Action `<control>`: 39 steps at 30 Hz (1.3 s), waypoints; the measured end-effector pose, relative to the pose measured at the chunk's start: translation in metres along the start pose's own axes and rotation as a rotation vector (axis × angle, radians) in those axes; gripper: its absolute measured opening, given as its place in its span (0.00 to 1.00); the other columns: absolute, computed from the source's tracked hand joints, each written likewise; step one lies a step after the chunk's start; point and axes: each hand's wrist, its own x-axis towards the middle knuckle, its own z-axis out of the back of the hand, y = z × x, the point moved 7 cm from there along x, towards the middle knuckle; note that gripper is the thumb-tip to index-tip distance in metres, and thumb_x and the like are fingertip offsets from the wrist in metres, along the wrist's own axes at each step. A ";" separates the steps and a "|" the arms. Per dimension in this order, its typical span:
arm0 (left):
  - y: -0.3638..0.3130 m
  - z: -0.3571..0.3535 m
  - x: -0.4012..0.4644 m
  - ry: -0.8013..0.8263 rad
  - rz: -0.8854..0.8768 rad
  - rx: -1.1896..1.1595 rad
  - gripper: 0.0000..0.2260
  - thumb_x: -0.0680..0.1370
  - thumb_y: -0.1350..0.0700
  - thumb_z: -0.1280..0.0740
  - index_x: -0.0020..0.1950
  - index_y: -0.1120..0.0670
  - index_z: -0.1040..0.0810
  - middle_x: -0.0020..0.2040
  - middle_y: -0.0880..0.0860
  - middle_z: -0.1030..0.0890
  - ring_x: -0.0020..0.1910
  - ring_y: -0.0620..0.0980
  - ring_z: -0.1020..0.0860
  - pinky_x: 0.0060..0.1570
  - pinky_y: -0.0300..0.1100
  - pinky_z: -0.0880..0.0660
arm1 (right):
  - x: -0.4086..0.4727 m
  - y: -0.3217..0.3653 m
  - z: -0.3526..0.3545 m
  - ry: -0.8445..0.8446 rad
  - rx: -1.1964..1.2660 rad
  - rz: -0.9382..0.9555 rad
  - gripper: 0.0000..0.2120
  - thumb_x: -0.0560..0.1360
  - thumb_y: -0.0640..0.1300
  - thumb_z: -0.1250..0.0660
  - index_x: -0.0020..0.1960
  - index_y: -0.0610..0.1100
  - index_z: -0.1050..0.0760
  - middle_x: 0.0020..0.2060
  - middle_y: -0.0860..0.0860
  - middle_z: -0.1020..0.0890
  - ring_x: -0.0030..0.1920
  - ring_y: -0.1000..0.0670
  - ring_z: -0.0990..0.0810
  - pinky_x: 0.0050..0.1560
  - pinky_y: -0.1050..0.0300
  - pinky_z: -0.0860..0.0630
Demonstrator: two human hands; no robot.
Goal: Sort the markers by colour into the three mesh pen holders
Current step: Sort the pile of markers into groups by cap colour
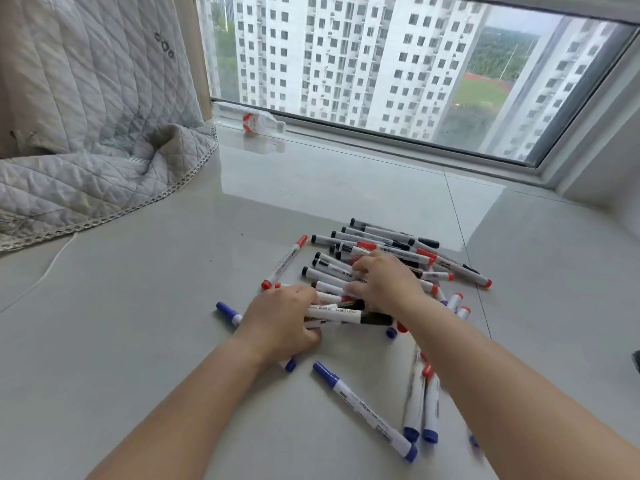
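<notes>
Left hand (pixel 280 323) has its grip curled round a bundle of black-capped markers (pixel 341 313); right hand (pixel 382 277) rests loose-fingered, holding nothing, on the mixed pile (pixel 388 251) on the tabletop (pixel 138 323). No 3 mesh holders in view, so sorting looks barely begun.

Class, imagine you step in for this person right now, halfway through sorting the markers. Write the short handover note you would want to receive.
Left hand: grips a small bundle of black-capped markers.
Right hand: fingers curled down into the marker pile; whether it holds one cannot be told.
Markers: red, black and blue ones lie mixed on the pale tiled surface; loose blue markers lie nearest the person.
Holders: no mesh pen holder is in view.
Done: nothing is sorted into holders yet.
Left: find the three holders and sort every marker.
</notes>
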 end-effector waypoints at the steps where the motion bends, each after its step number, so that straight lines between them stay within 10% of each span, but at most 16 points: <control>1: 0.004 0.004 -0.003 -0.072 0.025 -0.018 0.11 0.67 0.50 0.36 0.48 0.47 0.26 0.46 0.46 0.22 0.46 0.50 0.24 0.40 0.39 0.34 | 0.005 -0.003 0.000 0.034 -0.021 -0.005 0.20 0.72 0.54 0.33 0.61 0.47 0.26 0.60 0.49 0.25 0.60 0.47 0.29 0.56 0.52 0.29; 5: 0.019 0.027 -0.014 -0.417 0.161 -0.169 0.06 0.67 0.57 0.30 0.40 0.50 0.25 0.31 0.46 0.28 0.30 0.53 0.31 0.33 0.39 0.37 | 0.014 -0.009 0.004 -0.005 -0.021 0.052 0.16 0.72 0.49 0.32 0.59 0.49 0.25 0.59 0.51 0.25 0.56 0.48 0.26 0.49 0.55 0.29; 12: 0.051 0.042 -0.020 -0.724 0.361 -0.545 0.11 0.74 0.55 0.32 0.40 0.53 0.35 0.27 0.43 0.32 0.30 0.35 0.27 0.27 0.24 0.35 | 0.017 0.008 -0.016 -0.047 -0.084 0.166 0.23 0.71 0.60 0.35 0.62 0.49 0.28 0.61 0.52 0.27 0.62 0.49 0.30 0.56 0.55 0.31; 20: 0.058 0.033 -0.013 -0.688 0.366 -0.627 0.10 0.75 0.49 0.35 0.42 0.51 0.34 0.32 0.48 0.25 0.32 0.55 0.21 0.32 0.47 0.23 | 0.013 0.012 -0.024 -0.048 -0.010 0.152 0.34 0.70 0.69 0.46 0.68 0.49 0.35 0.62 0.50 0.30 0.65 0.48 0.34 0.63 0.52 0.35; 28: 0.055 0.036 -0.017 -0.733 0.340 -0.580 0.11 0.75 0.48 0.34 0.40 0.51 0.35 0.30 0.46 0.28 0.30 0.45 0.25 0.28 0.30 0.31 | 0.005 0.022 -0.035 -0.159 -0.064 0.175 0.24 0.73 0.64 0.41 0.56 0.45 0.32 0.51 0.49 0.24 0.52 0.47 0.26 0.46 0.56 0.33; 34: 0.054 0.039 -0.022 -0.804 0.377 -0.686 0.15 0.74 0.47 0.35 0.41 0.57 0.34 0.32 0.59 0.26 0.32 0.61 0.24 0.32 0.56 0.24 | 0.009 0.013 -0.029 -0.125 0.042 0.044 0.17 0.70 0.62 0.35 0.42 0.48 0.31 0.35 0.54 0.27 0.36 0.50 0.27 0.33 0.56 0.34; 39: 0.053 0.061 -0.038 -0.896 0.442 -0.663 0.12 0.75 0.51 0.33 0.39 0.52 0.35 0.29 0.49 0.24 0.29 0.47 0.22 0.31 0.36 0.27 | 0.009 0.021 -0.025 -0.070 0.062 0.011 0.10 0.74 0.53 0.37 0.44 0.46 0.30 0.42 0.50 0.23 0.40 0.49 0.26 0.38 0.56 0.32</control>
